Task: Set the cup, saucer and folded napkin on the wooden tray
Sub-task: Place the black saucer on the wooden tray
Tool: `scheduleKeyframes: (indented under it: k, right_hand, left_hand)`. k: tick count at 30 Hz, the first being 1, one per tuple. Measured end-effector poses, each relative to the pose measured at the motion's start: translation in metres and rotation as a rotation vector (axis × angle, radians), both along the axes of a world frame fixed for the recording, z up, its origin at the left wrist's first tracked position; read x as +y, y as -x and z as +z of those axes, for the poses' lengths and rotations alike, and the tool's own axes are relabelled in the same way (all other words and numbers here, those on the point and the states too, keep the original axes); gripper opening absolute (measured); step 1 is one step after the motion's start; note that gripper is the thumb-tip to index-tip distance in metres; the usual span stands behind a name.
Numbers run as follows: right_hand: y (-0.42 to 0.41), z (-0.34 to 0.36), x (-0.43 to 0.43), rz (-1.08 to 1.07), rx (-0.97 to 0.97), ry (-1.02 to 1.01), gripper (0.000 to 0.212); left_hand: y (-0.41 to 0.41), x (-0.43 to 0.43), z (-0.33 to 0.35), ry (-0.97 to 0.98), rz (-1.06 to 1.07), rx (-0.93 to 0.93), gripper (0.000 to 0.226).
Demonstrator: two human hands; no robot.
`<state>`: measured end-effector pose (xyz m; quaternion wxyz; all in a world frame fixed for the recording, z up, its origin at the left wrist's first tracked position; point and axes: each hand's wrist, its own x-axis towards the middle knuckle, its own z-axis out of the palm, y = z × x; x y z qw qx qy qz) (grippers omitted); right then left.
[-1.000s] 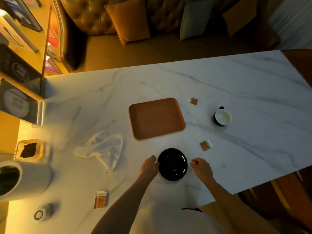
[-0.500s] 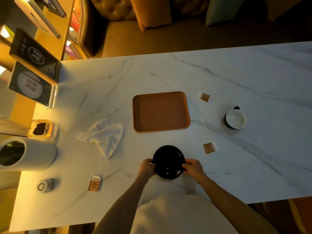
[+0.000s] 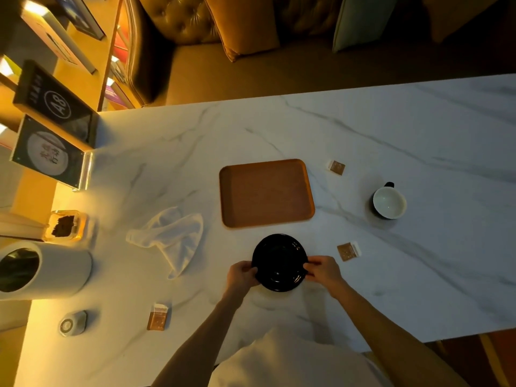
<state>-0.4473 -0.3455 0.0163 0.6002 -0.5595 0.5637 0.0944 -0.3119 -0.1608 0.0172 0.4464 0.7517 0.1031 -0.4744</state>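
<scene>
Left of tray [image 3: 266, 192] and saucer [image 3: 279, 261], glass jar [image 3: 81, 222] of dark crumbs [image 3: 63, 226].

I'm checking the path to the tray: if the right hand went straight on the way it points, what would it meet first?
The round black saucer, whose rim the right hand pinches; beyond it, along the forearm's line, probably the brown wooden tray.

Both forearms [image 3: 215, 322] reach forward, left grip [image 3: 241, 276] and right grip [image 3: 324, 272] facing, fingers [image 3: 312, 265] curled in a pinch.
</scene>
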Motion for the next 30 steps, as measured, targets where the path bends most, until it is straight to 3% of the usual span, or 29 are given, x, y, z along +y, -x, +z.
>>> scheduleKeyframes:
  k: [17, 30]
  right_hand:
    - [-0.165, 0.007, -0.054, 0.13, -0.094, 0.025, 0.027]
    - [-0.228, -0.03, -0.065, 0.127, -0.019, 0.003, 0.04]
  left_hand:
    - [-0.139, -0.044, -0.007, 0.05, 0.196, -0.133, 0.021]
    - [-0.194, -0.057, -0.032, -0.148, 0.142, -0.261, 0.013]
